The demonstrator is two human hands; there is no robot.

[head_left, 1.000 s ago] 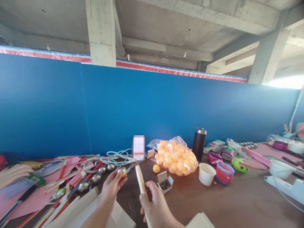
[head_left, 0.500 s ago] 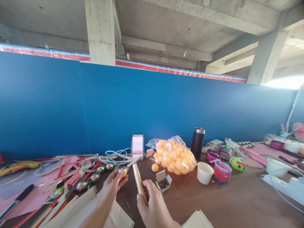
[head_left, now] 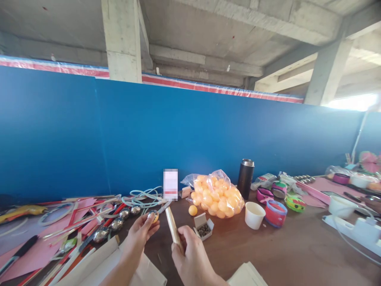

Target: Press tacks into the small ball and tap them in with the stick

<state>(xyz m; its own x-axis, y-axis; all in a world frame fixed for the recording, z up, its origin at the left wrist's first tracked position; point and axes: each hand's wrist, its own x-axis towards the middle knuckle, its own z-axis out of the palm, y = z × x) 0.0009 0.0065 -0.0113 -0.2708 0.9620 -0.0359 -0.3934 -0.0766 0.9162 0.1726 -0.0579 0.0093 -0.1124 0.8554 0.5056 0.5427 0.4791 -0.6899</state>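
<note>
One big blue wall [head_left: 190,135] stands at the back, behind all the other things. In front of it is the brown table [head_left: 297,250]. On the table sits a clear bag [head_left: 218,197] full of orange balls, with a tall black bottle [head_left: 245,180] just beside it.

Next in size come the person's two hands. The right hand [head_left: 193,252] has its fingers closed around a pale stick [head_left: 174,227], which leans with its top end up. A white cup [head_left: 254,216] stands to the right of the bag. Nearer the person is a little open box [head_left: 200,219], just past the right hand. On the left side, shiny balls [head_left: 116,225] lie by red sticks, and one loose orange ball [head_left: 193,210] rests near the bag.

The left hand [head_left: 134,240] pinches a small round ball [head_left: 154,217] in its fingertips, above the table. It looks part orange and part shiny. The ball and the stick are apart. It looks like a holding step, and any move calls for a soft, steady pinch, I think, because a round thing can slip. The tiniest things are the dark metal bits [head_left: 203,230] inside the box.
</note>
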